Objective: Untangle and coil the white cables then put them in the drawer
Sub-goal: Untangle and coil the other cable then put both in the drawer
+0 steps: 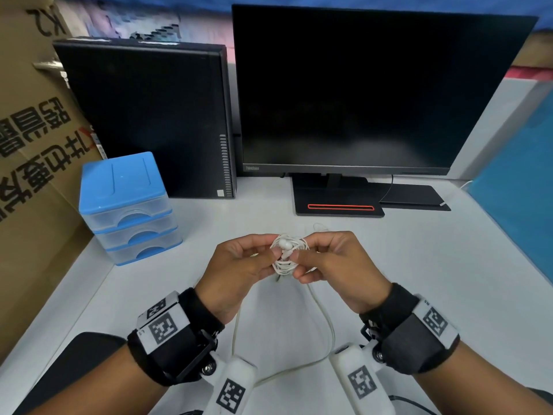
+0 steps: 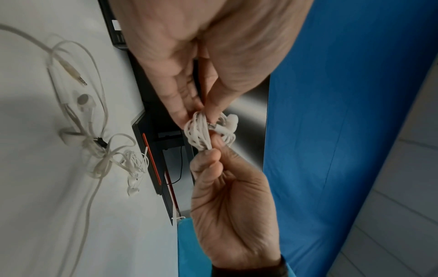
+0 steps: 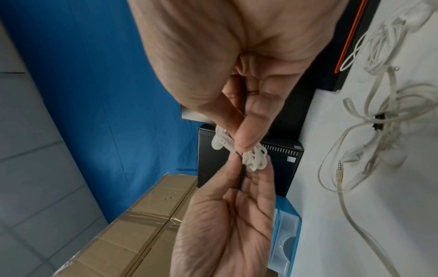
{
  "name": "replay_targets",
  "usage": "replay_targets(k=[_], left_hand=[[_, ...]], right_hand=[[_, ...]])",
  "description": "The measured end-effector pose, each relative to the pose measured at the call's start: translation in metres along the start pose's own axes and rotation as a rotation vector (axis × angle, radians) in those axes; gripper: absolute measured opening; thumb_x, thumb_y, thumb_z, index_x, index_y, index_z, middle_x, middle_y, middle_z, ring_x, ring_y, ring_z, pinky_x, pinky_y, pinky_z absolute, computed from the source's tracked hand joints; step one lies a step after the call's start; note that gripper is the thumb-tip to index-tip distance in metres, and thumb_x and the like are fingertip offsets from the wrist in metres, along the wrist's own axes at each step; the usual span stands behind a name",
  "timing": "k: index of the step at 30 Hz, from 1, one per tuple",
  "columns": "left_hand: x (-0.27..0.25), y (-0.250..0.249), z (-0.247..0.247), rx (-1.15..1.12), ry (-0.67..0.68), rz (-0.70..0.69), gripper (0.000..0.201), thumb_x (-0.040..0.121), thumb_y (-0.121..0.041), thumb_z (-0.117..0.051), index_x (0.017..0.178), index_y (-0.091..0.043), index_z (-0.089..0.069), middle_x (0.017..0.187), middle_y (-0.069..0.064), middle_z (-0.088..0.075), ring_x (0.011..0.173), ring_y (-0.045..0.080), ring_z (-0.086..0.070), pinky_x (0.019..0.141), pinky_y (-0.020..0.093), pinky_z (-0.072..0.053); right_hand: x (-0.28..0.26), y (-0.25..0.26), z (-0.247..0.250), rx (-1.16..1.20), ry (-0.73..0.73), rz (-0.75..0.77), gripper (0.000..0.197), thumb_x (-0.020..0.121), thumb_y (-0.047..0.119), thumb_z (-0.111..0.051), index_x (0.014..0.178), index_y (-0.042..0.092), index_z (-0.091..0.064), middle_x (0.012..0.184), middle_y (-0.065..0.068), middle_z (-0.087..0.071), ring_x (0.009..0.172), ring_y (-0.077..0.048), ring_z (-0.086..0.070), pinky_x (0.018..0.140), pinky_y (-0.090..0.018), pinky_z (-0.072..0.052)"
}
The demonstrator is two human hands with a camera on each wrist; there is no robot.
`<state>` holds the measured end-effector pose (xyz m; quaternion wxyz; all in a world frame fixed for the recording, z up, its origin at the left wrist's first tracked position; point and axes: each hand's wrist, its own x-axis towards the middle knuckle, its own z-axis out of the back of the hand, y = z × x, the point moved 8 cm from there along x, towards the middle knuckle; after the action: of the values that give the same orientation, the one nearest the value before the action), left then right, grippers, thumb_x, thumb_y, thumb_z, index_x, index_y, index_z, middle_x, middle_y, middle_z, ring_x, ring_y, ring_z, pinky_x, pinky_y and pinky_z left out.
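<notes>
Above the white desk (image 1: 419, 280), before a dark monitor (image 1: 374, 91) and a blue-topped clear plastic drawer unit (image 1: 125, 202), the left hand (image 1: 236, 271) and right hand (image 1: 341, 265) both pinch a small coiled bundle of white earphone cable (image 1: 287, 254), held between their fingertips.

A dark monitor (image 1: 359, 91) stands far right on the white bench (image 1: 419, 265), a black computer tower (image 1: 149, 115) left of it, cardboard boxes (image 1: 27, 130) far left.
</notes>
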<state>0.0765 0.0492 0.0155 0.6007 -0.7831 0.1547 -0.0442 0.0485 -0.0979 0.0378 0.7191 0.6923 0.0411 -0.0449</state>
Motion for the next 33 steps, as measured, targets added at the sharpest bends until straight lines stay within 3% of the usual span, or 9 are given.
replay_targets(k=[5, 11, 14, 17, 23, 26, 30, 33], left_hand=[[-0.001, 0.0, -0.005, 0.069, -0.013, -0.064, 0.014, 0.091, -0.003, -0.062, 0.095, -0.007, -0.074, 0.096, 0.012, -0.076, 0.088, 0.022, -0.071, 0.085, 0.033, -0.058], [0.003, 0.005, -0.009, -0.157, 0.125, 0.064, 0.015, 0.085, -0.002, -0.06, 0.096, -0.002, -0.071, 0.1, 0.013, -0.074, 0.09, 0.019, -0.071, 0.081, 0.025, -0.057], [0.005, 0.009, -0.009, -0.189, 0.17, 0.094, 0.02, 0.076, -0.008, -0.064, 0.094, -0.002, -0.07, 0.099, 0.012, -0.074, 0.087, 0.018, -0.071, 0.08, 0.025, -0.057], [0.007, 0.012, -0.008, -0.198, 0.19, 0.122, 0.02, 0.078, -0.011, -0.063, 0.095, -0.007, -0.072, 0.099, 0.012, -0.073, 0.085, 0.019, -0.07, 0.083, 0.027, -0.057], [0.008, 0.014, -0.006, -0.241, 0.195, 0.129, 0.02, 0.082, -0.011, -0.063, 0.097, -0.013, -0.076, 0.105, 0.011, -0.072, 0.09, 0.02, -0.068, 0.085, 0.028, -0.054], [0.008, 0.011, -0.006, -0.222, 0.205, 0.129, 0.02, 0.077, -0.011, -0.071, 0.096, -0.017, -0.078, 0.106, 0.008, -0.073, 0.089, 0.017, -0.068, 0.081, 0.026, -0.054], [0.006, 0.011, -0.007, -0.189, 0.227, 0.131, 0.022, 0.078, -0.009, -0.067, 0.095, -0.018, -0.079, 0.102, 0.006, -0.074, 0.085, 0.015, -0.069, 0.075, 0.024, -0.054], [0.004, 0.013, -0.012, -0.181, 0.256, 0.154, 0.029, 0.078, -0.011, -0.063, 0.102, -0.018, -0.076, 0.105, 0.006, -0.073, 0.088, 0.016, -0.068, 0.081, 0.028, -0.051]], right_hand=[[-0.002, 0.003, -0.002, -0.025, -0.033, 0.069, 0.005, 0.087, -0.001, -0.068, 0.086, -0.003, -0.073, 0.075, -0.018, -0.07, 0.055, -0.016, -0.064, 0.053, -0.023, -0.052], [-0.003, 0.007, -0.007, -0.038, 0.056, 0.08, 0.003, 0.088, -0.004, -0.067, 0.086, -0.005, -0.07, 0.076, -0.018, -0.067, 0.056, -0.016, -0.065, 0.055, -0.025, -0.054], [-0.003, 0.008, -0.007, -0.05, 0.087, 0.077, 0.004, 0.087, -0.005, -0.066, 0.085, -0.004, -0.069, 0.077, -0.022, -0.066, 0.056, -0.016, -0.064, 0.055, -0.026, -0.055], [-0.003, 0.009, -0.007, -0.06, 0.094, 0.082, 0.003, 0.087, -0.006, -0.066, 0.087, -0.006, -0.069, 0.078, -0.024, -0.064, 0.056, -0.017, -0.064, 0.055, -0.026, -0.055], [-0.003, 0.012, -0.005, -0.054, 0.032, 0.127, 0.009, 0.086, -0.006, -0.067, 0.081, 0.001, -0.069, 0.074, -0.019, -0.066, 0.055, -0.017, -0.064, 0.054, -0.026, -0.055], [-0.001, 0.01, 0.0, -0.03, -0.014, 0.119, 0.003, 0.086, -0.005, -0.068, 0.085, -0.002, -0.068, 0.077, -0.018, -0.068, 0.055, -0.017, -0.065, 0.054, -0.027, -0.056], [0.002, 0.007, 0.006, -0.005, -0.053, 0.094, 0.005, 0.087, -0.004, -0.068, 0.092, -0.006, -0.067, 0.079, -0.019, -0.068, 0.055, -0.017, -0.065, 0.054, -0.027, -0.055], [0.002, 0.003, 0.006, -0.001, -0.049, 0.067, 0.003, 0.087, -0.006, -0.066, 0.09, -0.005, -0.068, 0.076, -0.018, -0.067, 0.055, -0.017, -0.065, 0.054, -0.026, -0.054]])
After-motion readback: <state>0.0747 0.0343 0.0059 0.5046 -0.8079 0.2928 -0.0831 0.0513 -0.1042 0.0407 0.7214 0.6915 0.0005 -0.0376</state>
